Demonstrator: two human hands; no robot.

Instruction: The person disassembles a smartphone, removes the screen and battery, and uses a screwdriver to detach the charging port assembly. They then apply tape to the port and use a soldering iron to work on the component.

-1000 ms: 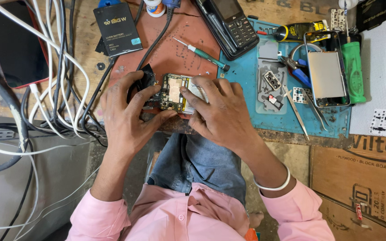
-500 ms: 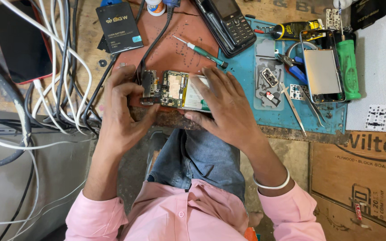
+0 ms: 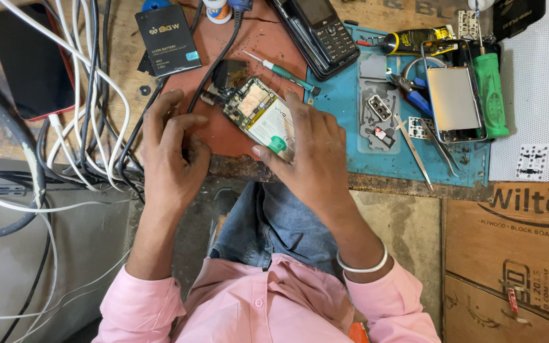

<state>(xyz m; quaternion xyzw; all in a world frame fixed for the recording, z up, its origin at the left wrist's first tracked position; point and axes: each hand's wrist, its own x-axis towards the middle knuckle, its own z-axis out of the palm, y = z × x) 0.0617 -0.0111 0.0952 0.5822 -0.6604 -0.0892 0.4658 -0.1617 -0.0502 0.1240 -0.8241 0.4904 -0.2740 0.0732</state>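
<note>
An opened phone (image 3: 258,114) with its circuit board and white battery bared lies tilted on the brown mat (image 3: 249,44) at the bench's front edge. My right hand (image 3: 309,149) grips its lower end, fingers over the battery. My left hand (image 3: 173,155) rests just left of the phone, fingers curled loosely and apart, holding nothing. A black cable (image 3: 214,60) runs down to the phone's upper left corner.
A green-handled screwdriver (image 3: 284,73) and a black keypad phone (image 3: 319,32) lie behind. The blue mat (image 3: 338,108) carries tweezers (image 3: 414,149), small parts, a metal phone frame (image 3: 455,101) and a green tool (image 3: 492,95). A black battery (image 3: 168,38), a dark phone (image 3: 30,63) and tangled cables (image 3: 87,108) lie left.
My left hand has let go of the phone's left end and dropped back toward me. The phone has turned to lie more diagonally, held by my right hand alone.
</note>
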